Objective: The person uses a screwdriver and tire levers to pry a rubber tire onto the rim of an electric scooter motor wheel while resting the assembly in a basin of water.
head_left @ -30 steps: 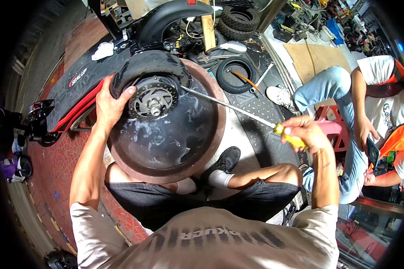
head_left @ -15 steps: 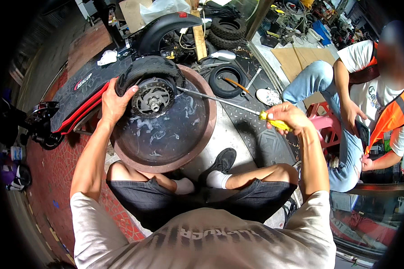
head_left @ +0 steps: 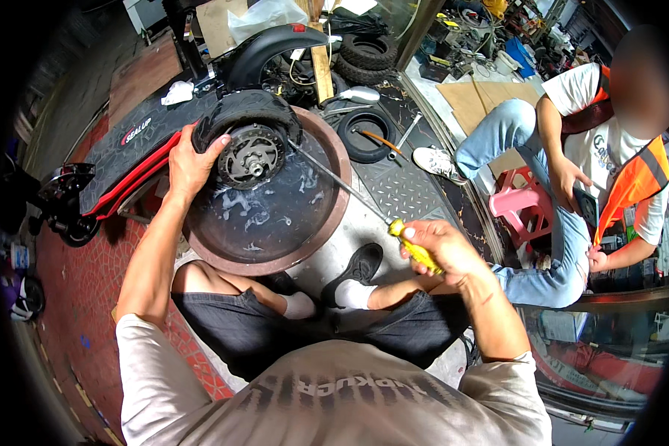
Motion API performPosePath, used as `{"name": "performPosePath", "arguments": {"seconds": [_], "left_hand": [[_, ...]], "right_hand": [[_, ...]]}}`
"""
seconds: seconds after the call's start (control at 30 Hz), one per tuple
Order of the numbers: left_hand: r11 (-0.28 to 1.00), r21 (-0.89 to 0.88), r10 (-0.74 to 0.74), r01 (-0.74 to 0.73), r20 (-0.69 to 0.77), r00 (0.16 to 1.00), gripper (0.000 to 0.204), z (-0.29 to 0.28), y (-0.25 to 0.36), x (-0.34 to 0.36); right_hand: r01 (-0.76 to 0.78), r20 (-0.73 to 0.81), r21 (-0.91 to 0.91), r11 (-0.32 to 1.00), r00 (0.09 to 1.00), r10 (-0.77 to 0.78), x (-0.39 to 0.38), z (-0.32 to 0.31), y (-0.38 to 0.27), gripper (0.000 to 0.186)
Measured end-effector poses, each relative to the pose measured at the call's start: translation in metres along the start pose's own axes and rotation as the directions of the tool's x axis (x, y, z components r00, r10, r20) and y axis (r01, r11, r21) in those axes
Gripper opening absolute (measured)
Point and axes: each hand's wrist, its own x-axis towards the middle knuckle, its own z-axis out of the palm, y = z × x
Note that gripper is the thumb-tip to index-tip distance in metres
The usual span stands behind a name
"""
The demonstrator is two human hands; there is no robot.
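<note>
My left hand (head_left: 192,165) grips the left side of a small scooter wheel, its thumb over the edge of the black tyre (head_left: 249,110). The wheel's brake disc (head_left: 238,159) and axle face me. My right hand (head_left: 446,251) is closed around the yellow handle of a long screwdriver (head_left: 342,182). Its shaft slants up and left to the right edge of the tyre, where the tip is tucked at the rim and hidden. Under the wheel is a round brown-rimmed basin (head_left: 327,236) with dark, whitish-streaked contents.
A black and red electric scooter (head_left: 145,145) lies left of the basin. A loose tyre (head_left: 369,136), a wrench (head_left: 409,131) and stacked tyres (head_left: 368,56) lie beyond it. At the right sits a person in an orange vest (head_left: 639,182), holding a phone (head_left: 587,204), near a pink stool (head_left: 520,204).
My right hand has swung the screwdriver handle down and to the left, toward my knees, so the shaft is steeper. My left hand stays on the wheel.
</note>
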Motion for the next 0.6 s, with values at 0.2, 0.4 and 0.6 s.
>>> {"name": "performPosePath", "arguments": {"seconds": [0.2,0.4,0.6], "left_hand": [[1.000,0.001,0.000,0.000,-0.017,1.000,0.077,-0.001,0.003,-0.003],[0.997,0.066,-0.050,0.049,0.006,0.999,0.085,-0.001,0.012,-0.004],[0.981,0.168,-0.099,0.095,0.016,0.995,0.084,-0.002,0.020,0.000]], "right_hand": [[0.031,-0.004,0.253,0.967,1.000,-0.031,-0.018,0.084,0.054,0.023],[-0.039,0.016,0.492,0.870,0.999,0.036,-0.013,0.177,0.095,0.020],[-0.039,0.038,0.605,0.796,0.999,0.020,-0.008,0.223,0.103,0.027]]}}
